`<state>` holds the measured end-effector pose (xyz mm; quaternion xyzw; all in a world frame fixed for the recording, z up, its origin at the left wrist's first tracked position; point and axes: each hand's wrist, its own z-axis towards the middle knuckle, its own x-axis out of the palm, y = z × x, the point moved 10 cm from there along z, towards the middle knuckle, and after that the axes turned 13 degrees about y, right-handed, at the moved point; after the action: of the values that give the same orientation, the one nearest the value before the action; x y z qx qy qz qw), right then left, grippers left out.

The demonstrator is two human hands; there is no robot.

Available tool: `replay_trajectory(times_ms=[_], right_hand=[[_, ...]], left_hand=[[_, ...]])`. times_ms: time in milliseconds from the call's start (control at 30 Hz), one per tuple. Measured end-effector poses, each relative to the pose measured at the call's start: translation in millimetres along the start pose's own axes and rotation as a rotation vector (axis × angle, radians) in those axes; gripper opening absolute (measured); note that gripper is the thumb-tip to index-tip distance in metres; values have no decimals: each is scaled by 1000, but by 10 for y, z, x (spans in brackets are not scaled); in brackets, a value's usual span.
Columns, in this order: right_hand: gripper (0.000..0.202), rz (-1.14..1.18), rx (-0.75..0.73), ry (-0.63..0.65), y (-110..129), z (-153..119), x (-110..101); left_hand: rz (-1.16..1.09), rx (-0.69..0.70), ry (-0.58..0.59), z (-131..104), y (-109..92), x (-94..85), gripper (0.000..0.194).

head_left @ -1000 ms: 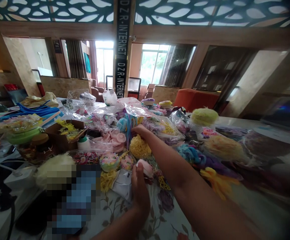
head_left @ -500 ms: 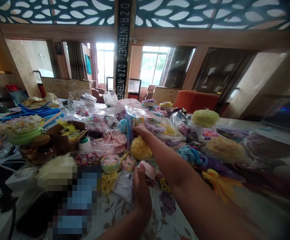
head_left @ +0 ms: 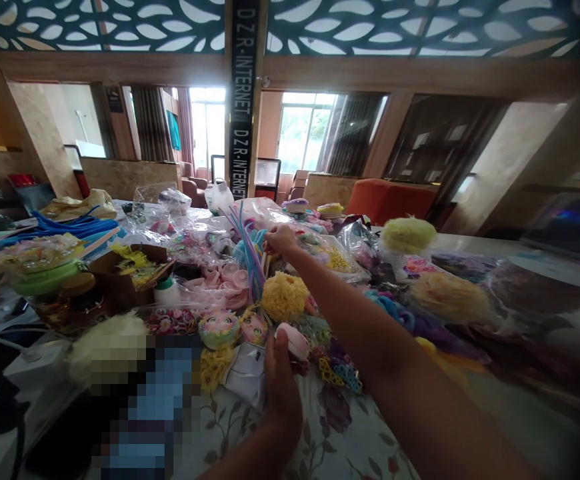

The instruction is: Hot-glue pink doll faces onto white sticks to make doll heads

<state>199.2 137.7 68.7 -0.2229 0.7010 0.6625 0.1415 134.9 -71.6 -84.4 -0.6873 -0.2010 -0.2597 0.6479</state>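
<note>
My left hand (head_left: 283,383) is low in the middle, thumb up, with its fingers curled round a pale pink rounded piece (head_left: 296,341). A white pouch-like piece (head_left: 246,373) lies beside it. My right hand (head_left: 281,241) reaches far across the pile, fingers bent inward; what they pinch, if anything, is hidden. Just left of it leans a bundle of purple and blue fuzzy stems (head_left: 253,267). Below its wrist sits a yellow fluffy ball (head_left: 285,297). Two doll faces, a round one (head_left: 219,327) and a smaller one (head_left: 253,327), lie nearer to me.
A cardboard box (head_left: 130,270) with yellow scraps and a white bottle with a green cap (head_left: 167,293) stand to the left. Clear bags (head_left: 360,243) crowd the back. A pale fluffy ball (head_left: 110,347) lies near a blurred-out phone-like area. Flowered cloth (head_left: 330,440) covers the front.
My right hand has lifted slightly, and the fuzzy stems beside it show more fully. The right forearm has shifted right, uncovering small blue pieces. My left hand stays almost where it was.
</note>
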Motion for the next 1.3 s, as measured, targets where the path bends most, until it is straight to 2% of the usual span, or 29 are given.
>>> replay_trajectory(times_ms=[267,467,567,667,800,967,1133,1300], right_hand=[[22,97,-137,-76,415,-91,-246],[26,244,-137,-139,577,-144,-448],[23,320,-86,-87,530,-165,-403],[17,364,-41,37,420,-289,-265],[24,391,-86,188,285,-759,-183],[6,322,-213,227,-2,-1675,-405],[24,98,-243,111,-628,-2528,-658],[19,-150,-183,-11,-1297,-3057,-731]], left_hand=[[29,25,22,-3,10,-5,55],[16,19,26,-1,17,-3,56],[13,8,21,22,48,-19,58],[4,1,15,31,70,-38,57],[-14,6,22,8,55,-40,55],[-11,-7,27,-9,47,-54,57],[29,51,81,-32,-29,-26,52],[98,210,107,-104,-272,-12,47]])
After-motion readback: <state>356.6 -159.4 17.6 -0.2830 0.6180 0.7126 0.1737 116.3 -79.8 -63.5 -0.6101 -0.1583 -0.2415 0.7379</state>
